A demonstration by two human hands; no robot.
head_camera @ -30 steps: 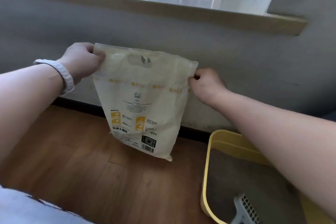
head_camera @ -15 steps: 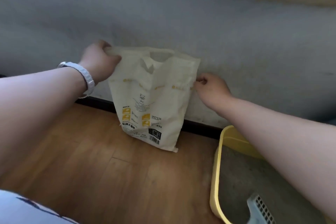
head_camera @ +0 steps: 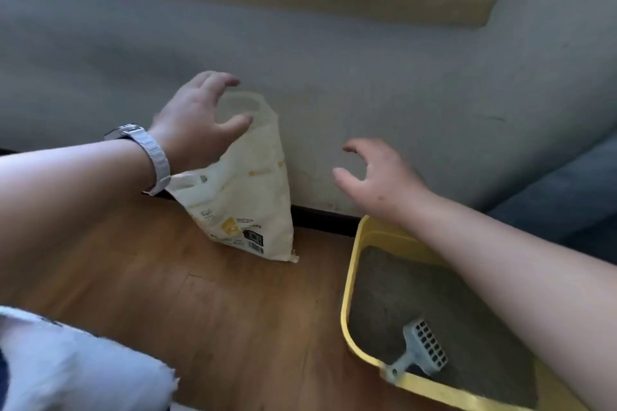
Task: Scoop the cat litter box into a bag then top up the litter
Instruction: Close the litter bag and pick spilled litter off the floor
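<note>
We find the bag (head_camera: pixel 247 210) standing on the floor (head_camera: pixel 200 294) against the wall (head_camera: pixel 400 93), beside the litter box (head_camera: pixel 347 294). The left hand (head_camera: pixel 193 130) and right hand (head_camera: pixel 380 180) are spread, holding nothing. We judge the bag thin, limp and light: take its handle cutout (head_camera: pixel 238 107).

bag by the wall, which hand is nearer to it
Left. The left hand is at the top handle of the bag, fingers spread; the right hand hovers off to its right, apart, above the litter box.
</note>
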